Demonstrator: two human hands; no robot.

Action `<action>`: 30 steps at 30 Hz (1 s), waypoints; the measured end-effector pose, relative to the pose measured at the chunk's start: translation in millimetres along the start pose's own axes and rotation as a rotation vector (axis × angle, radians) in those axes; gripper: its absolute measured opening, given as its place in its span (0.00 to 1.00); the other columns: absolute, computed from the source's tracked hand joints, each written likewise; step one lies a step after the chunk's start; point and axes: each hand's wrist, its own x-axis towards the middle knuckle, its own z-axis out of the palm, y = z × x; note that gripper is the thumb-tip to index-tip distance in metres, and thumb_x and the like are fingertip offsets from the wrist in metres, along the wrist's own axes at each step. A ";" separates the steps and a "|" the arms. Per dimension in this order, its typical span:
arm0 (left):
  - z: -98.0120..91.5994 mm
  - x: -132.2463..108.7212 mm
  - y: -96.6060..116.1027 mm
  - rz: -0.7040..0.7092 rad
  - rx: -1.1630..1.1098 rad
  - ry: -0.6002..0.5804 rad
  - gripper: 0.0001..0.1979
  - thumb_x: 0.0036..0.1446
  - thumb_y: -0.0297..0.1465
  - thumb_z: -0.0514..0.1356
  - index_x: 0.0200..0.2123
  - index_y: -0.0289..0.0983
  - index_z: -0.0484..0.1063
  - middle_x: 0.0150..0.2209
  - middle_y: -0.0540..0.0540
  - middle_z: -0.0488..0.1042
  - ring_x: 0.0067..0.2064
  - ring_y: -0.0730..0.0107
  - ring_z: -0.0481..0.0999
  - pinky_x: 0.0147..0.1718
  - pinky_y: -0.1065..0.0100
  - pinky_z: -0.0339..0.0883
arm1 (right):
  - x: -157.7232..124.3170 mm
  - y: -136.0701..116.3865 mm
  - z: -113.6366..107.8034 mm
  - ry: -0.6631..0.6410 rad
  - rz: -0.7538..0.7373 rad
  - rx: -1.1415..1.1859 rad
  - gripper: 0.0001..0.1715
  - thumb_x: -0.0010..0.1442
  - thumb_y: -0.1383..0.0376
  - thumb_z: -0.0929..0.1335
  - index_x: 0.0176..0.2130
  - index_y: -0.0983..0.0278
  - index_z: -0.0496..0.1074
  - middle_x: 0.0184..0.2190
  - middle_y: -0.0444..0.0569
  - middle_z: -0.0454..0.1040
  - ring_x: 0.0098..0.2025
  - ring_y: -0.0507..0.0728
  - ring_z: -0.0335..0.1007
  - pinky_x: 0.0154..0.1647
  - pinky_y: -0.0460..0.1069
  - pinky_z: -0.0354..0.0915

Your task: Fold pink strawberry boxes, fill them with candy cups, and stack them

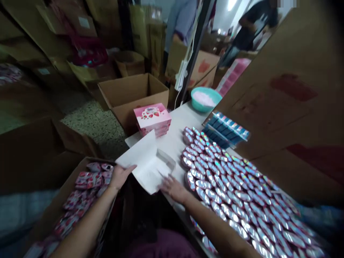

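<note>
A flat, unfolded white carton (146, 161) lies at the near edge of the white table (176, 123). My left hand (120, 175) holds its near left edge, thumb on top. My right hand (173, 188) rests on its near right corner with the fingers spread flat. Just right of that hand, several rows of shiny foil-wrapped packets (231, 186) cover the table. A small stack of pink strawberry-printed boxes (152, 118) stands behind the white carton.
A cardboard box of pink packets (84, 195) sits low at my left. An open brown carton (133, 93) stands on the floor behind the table. A teal bowl (205, 98), a blue-striped tray (225, 129) and a large cardboard sheet (290, 93) lie at right. Two people stand far back.
</note>
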 end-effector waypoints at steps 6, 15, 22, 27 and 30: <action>19.1 13.4 -25.0 0.122 0.154 -0.141 0.25 0.49 0.45 0.55 0.44 0.32 0.72 0.47 0.40 0.72 0.49 0.61 0.70 0.54 0.60 0.58 | -16.6 -8.2 21.1 -0.010 0.522 0.130 0.25 0.62 0.61 0.57 0.56 0.68 0.59 0.58 0.56 0.59 0.61 0.60 0.49 0.61 0.58 0.45; 19.3 15.5 -20.4 0.054 0.303 -0.058 0.26 0.48 0.47 0.55 0.40 0.32 0.74 0.41 0.41 0.76 0.45 0.58 0.73 0.49 0.60 0.65 | 68.4 26.9 50.0 -0.416 0.533 0.416 0.37 0.59 0.46 0.54 0.55 0.68 0.61 0.60 0.55 0.53 0.62 0.63 0.44 0.62 0.60 0.40; 19.8 21.0 -18.5 -0.029 0.276 0.081 0.23 0.48 0.44 0.57 0.38 0.30 0.74 0.37 0.41 0.77 0.44 0.57 0.74 0.48 0.61 0.65 | -50.6 37.3 5.4 -0.007 1.048 -0.019 0.46 0.55 0.44 0.59 0.60 0.75 0.50 0.62 0.64 0.46 0.63 0.68 0.37 0.60 0.63 0.38; 21.3 22.1 -26.9 0.014 0.226 0.050 0.23 0.49 0.44 0.56 0.40 0.30 0.74 0.39 0.41 0.76 0.43 0.59 0.74 0.47 0.61 0.66 | -88.3 28.0 29.9 -0.138 1.090 -0.158 0.48 0.55 0.47 0.61 0.59 0.81 0.50 0.61 0.69 0.45 0.62 0.71 0.41 0.60 0.65 0.37; 23.8 22.2 -29.2 0.052 0.203 0.044 0.24 0.50 0.44 0.55 0.42 0.31 0.73 0.42 0.41 0.76 0.44 0.60 0.74 0.48 0.61 0.65 | -71.2 11.0 41.8 -0.122 0.993 -0.182 0.37 0.59 0.57 0.59 0.59 0.79 0.52 0.61 0.66 0.48 0.62 0.67 0.44 0.60 0.61 0.41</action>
